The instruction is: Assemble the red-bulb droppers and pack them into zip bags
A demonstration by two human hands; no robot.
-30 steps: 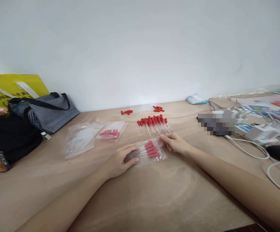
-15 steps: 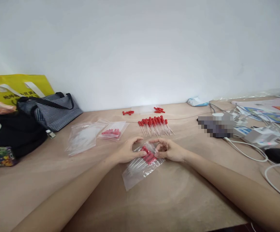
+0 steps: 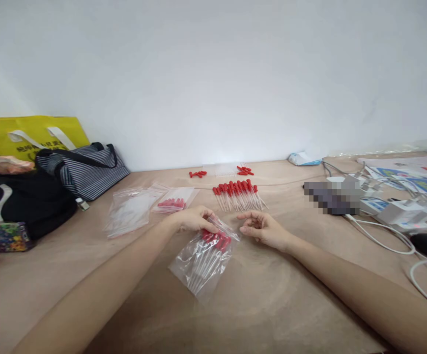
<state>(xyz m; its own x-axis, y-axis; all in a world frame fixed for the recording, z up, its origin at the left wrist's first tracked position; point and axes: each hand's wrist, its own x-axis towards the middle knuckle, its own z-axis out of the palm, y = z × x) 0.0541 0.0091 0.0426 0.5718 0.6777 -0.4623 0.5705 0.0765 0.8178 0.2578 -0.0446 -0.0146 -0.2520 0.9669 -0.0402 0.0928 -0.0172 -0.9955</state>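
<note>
My left hand [image 3: 199,219] pinches the top edge of a clear zip bag [image 3: 205,263]. Inside it lie several droppers with red bulbs and thin clear stems, bulbs toward the opening. Just right of the bag, my right hand [image 3: 263,228] is apart from it, fingers curved with a gap between thumb and index, holding nothing. Beyond both hands, a row of red-bulbed droppers [image 3: 239,194] rests on the table. To the left are a bag with red bulbs [image 3: 172,202] and a stack of clear bags [image 3: 129,211].
Near the wall are loose red bulbs [image 3: 197,174] and thin clear tubes [image 3: 226,170]. On the left stand a striped bag [image 3: 91,172], a black bag [image 3: 25,201] and a yellow bag [image 3: 47,132]. Chargers [image 3: 399,214], white cables and a blurred dark phone [image 3: 331,197] occupy the right; a tissue pack [image 3: 303,159] sits behind.
My right hand has let go of the bag and moved slightly right. My left hand has shifted left with the bag, which now hangs steeper, stems pointing down. The view has shifted slightly.
</note>
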